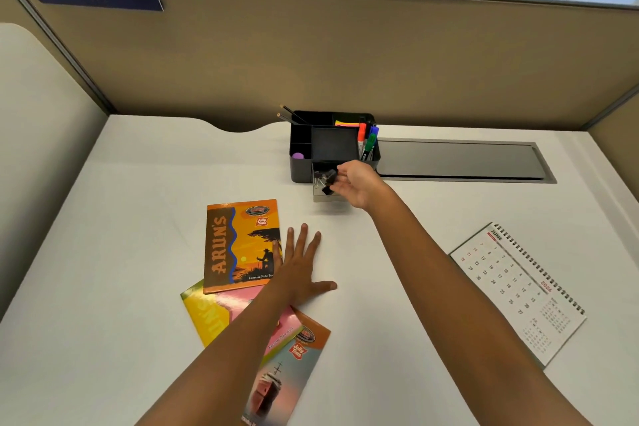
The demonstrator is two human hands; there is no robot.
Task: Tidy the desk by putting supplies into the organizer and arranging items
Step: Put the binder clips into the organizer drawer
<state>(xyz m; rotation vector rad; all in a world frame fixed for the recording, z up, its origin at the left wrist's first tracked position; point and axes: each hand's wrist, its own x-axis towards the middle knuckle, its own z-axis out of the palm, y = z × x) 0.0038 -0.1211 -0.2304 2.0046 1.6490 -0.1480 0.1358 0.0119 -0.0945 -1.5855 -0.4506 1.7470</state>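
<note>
Head view, done: organizer (pixel 301 162) at the back of the table (pixel 397 252) already holds pencils (pixel 290 114), markers (pixel 368 142), sticky notes (pixel 345 123) and a purple eraser (pixel 297 156).
Head view, in hand: right hand (pixel 356 183) over the pulled-out drawer (pixel 320 195), fingers pinching black binder clips (pixel 328 180); probably about to drop them in.
Head view, left hand (pixel 301 270): flat on the table, fingers straight and spread, edge touching the orange notebook (pixel 238 245); grasping nothing.
Head view, left to do: drawer to close, three notebooks lying fanned and overlapping, calendar (pixel 518 290) flat at the right, well apart.
Head view, hard to tell: number of clips, drawer contents, pink notebook (pixel 242 306) largely under the forearm, ship notebook (pixel 287 377) cut off at the bottom edge.
</note>
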